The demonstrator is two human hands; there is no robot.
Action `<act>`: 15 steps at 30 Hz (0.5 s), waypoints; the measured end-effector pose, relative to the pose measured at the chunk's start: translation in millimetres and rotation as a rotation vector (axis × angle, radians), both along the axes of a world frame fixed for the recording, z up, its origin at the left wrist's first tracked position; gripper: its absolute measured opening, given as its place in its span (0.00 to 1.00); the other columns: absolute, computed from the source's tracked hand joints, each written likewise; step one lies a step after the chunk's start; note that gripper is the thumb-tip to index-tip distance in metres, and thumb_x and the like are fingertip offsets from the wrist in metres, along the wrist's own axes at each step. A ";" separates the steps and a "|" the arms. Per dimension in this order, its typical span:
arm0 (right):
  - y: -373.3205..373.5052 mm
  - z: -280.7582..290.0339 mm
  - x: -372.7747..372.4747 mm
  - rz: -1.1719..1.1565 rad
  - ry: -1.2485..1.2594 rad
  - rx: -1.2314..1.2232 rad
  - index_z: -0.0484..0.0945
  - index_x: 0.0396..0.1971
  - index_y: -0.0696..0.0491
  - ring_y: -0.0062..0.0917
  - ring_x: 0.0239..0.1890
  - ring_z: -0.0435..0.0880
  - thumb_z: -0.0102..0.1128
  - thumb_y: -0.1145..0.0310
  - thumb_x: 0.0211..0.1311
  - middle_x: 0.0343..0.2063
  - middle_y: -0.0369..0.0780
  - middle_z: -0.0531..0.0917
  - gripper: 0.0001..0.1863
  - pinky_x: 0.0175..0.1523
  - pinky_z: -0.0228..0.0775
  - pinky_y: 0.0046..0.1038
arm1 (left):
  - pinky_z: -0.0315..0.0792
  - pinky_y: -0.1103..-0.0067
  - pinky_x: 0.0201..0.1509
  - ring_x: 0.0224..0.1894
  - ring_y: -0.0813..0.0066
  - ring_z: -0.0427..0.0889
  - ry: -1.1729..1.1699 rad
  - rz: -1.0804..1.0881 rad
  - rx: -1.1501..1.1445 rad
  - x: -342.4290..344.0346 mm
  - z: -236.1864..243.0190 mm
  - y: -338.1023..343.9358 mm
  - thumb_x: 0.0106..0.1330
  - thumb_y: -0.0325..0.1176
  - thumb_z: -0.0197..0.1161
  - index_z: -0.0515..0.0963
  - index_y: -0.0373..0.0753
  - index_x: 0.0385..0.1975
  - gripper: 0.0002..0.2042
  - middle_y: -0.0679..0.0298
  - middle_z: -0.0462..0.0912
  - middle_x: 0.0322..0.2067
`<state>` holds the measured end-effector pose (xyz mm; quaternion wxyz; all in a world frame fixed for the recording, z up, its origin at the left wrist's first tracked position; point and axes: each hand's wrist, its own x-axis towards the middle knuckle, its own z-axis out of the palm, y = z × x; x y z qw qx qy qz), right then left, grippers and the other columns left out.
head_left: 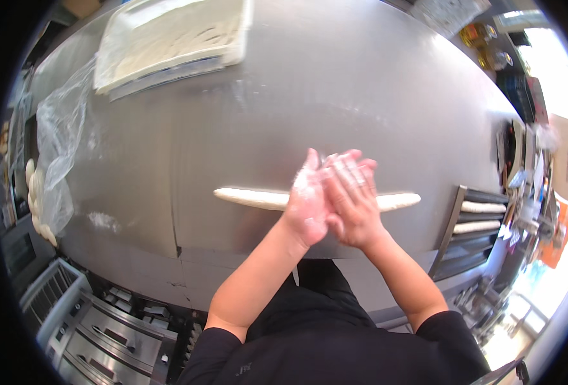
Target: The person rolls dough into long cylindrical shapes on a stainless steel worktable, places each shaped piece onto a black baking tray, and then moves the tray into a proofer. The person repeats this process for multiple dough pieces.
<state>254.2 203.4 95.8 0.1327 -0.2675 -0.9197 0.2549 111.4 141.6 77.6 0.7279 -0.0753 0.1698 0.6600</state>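
Observation:
Above the steel worktop, my left hand (306,206) is turned palm inward, with white flour on its skin. My right hand (356,208) lies against it, palm to palm, fingers stretched out and dusted with flour. Neither hand appears to hold anything. Beneath them a long, thin rope of pale dough (252,197) runs left to right, its tapered ends showing on both sides. Its middle is hidden by my hands, and I cannot tell whether they touch it.
A white tub (247,32) of flour stands far left. Clear plastic sheeting (62,138) partly covers dough pieces (35,199) at the left edge. On the right, a grooved baking tray (450,228) holds two dough ropes (479,226). A steel oven (114,346) is lower left.

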 end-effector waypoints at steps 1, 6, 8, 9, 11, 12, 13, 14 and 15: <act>2.9 -11.3 30.7 -0.113 -0.069 0.063 0.71 0.83 0.63 0.60 0.87 0.65 0.65 0.62 0.78 0.81 0.63 0.72 0.39 0.89 0.53 0.61 | 0.59 0.57 0.91 0.90 0.54 0.62 0.192 0.032 -0.047 9.5 -2.3 0.9 0.93 0.61 0.42 0.58 0.35 0.90 0.39 0.49 0.65 0.88; -13.5 -44.0 134.8 -0.283 -0.056 -0.107 0.67 0.84 0.65 0.62 0.88 0.62 0.56 0.52 0.86 0.84 0.62 0.69 0.39 0.89 0.51 0.64 | 0.52 0.51 0.93 0.90 0.44 0.61 2.193 -0.339 0.322 89.0 -28.4 -35.1 0.88 0.43 0.51 0.69 0.29 0.83 0.31 0.41 0.65 0.87; -43.5 -50.2 147.9 -0.228 -0.019 -0.149 0.67 0.84 0.66 0.63 0.87 0.64 0.56 0.47 0.87 0.83 0.61 0.70 0.42 0.88 0.53 0.64 | 0.48 0.51 0.94 0.92 0.45 0.58 2.314 -0.442 0.412 126.8 -37.6 -59.3 0.83 0.39 0.54 0.70 0.29 0.83 0.32 0.41 0.63 0.88; -55.2 -49.3 152.3 -0.202 -0.030 -0.142 0.65 0.85 0.66 0.64 0.88 0.63 0.54 0.42 0.87 0.84 0.63 0.68 0.45 0.89 0.51 0.64 | 0.47 0.53 0.94 0.92 0.46 0.57 2.456 -0.430 0.387 131.4 -46.9 -60.8 0.82 0.40 0.54 0.69 0.29 0.84 0.34 0.41 0.63 0.88; -52.7 -57.7 148.0 -0.168 0.011 -0.021 0.62 0.87 0.66 0.64 0.88 0.61 0.51 0.35 0.87 0.85 0.63 0.65 0.50 0.89 0.50 0.64 | 0.44 0.54 0.95 0.93 0.47 0.56 2.667 -0.446 0.381 127.0 -62.5 -48.1 0.80 0.44 0.55 0.66 0.30 0.86 0.38 0.42 0.61 0.89; -36.7 -65.6 143.4 -0.223 -0.128 -0.118 0.62 0.87 0.66 0.63 0.89 0.61 0.47 0.34 0.87 0.86 0.63 0.64 0.51 0.89 0.51 0.64 | 0.42 0.55 0.96 0.93 0.47 0.55 2.726 -0.489 0.390 117.3 -72.2 -30.8 0.79 0.47 0.56 0.66 0.30 0.87 0.40 0.42 0.61 0.89; -13.6 -73.2 137.4 -0.237 -0.172 -0.045 0.63 0.86 0.65 0.58 0.88 0.64 0.58 0.37 0.82 0.85 0.60 0.67 0.51 0.89 0.52 0.62 | 0.43 0.50 0.95 0.93 0.43 0.55 2.759 -0.502 0.363 110.5 -79.2 -5.0 0.77 0.49 0.58 0.65 0.29 0.87 0.43 0.40 0.60 0.89; 19.0 -81.9 127.8 -0.237 -0.136 0.078 0.63 0.86 0.65 0.59 0.88 0.64 0.58 0.39 0.82 0.85 0.61 0.67 0.50 0.88 0.53 0.62 | 0.45 0.49 0.95 0.93 0.39 0.55 2.618 -0.328 0.317 96.1 -83.9 26.0 0.77 0.49 0.58 0.65 0.28 0.86 0.42 0.37 0.59 0.89; 52.6 -88.8 116.7 -0.278 -0.155 0.163 0.64 0.85 0.65 0.58 0.88 0.63 0.57 0.40 0.84 0.84 0.61 0.68 0.48 0.89 0.53 0.62 | 0.49 0.49 0.94 0.92 0.39 0.55 2.652 -0.278 0.268 78.6 -85.8 58.8 0.81 0.49 0.57 0.65 0.27 0.86 0.40 0.35 0.59 0.88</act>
